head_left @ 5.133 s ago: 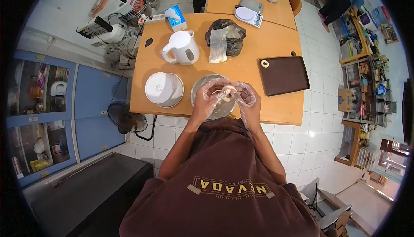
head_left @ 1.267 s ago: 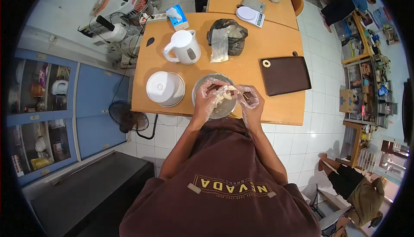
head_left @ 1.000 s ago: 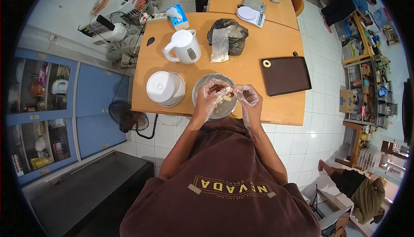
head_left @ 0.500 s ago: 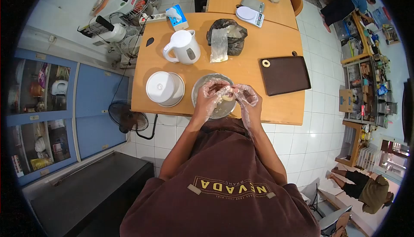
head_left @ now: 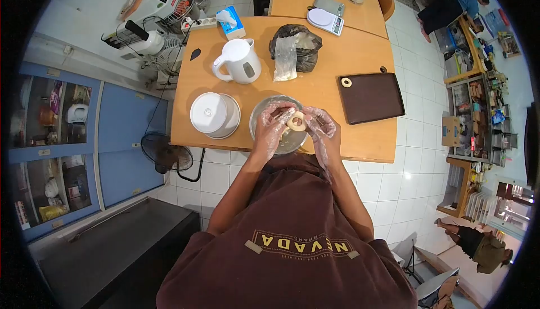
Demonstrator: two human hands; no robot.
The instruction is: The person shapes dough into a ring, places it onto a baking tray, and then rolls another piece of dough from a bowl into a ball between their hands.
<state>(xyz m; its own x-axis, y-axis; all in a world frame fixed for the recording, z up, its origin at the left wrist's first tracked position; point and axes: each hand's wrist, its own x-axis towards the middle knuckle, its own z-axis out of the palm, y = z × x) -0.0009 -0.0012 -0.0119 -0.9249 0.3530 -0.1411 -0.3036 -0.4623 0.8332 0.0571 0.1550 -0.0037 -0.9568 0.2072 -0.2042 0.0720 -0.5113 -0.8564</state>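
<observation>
A pale dough ring (head_left: 290, 122) is held upright over the metal bowl (head_left: 257, 112), its hole facing me. My left hand (head_left: 272, 129), dusted with flour, pinches the ring's left side. My right hand (head_left: 323, 131), floury too, grips its right edge with the fingertips. Flour and some dough show inside the bowl, partly hidden by the hands. Another dough ring (head_left: 346, 83) lies in the top left corner of the dark baking tray (head_left: 372, 99), to the right of the bowl.
Left of the bowl stands a white lidded container (head_left: 209, 115). Behind it are a white electric kettle (head_left: 243, 61), a black plastic bag (head_left: 308, 56) with a clear bag, and a tissue box (head_left: 232, 25). A kitchen scale (head_left: 325, 21) sits farther back. Two people are at the right.
The dough ring has been turned, so its round shape and hole now face me. Both hands stay over the bowl. At the lower right, a person has shifted slightly.
</observation>
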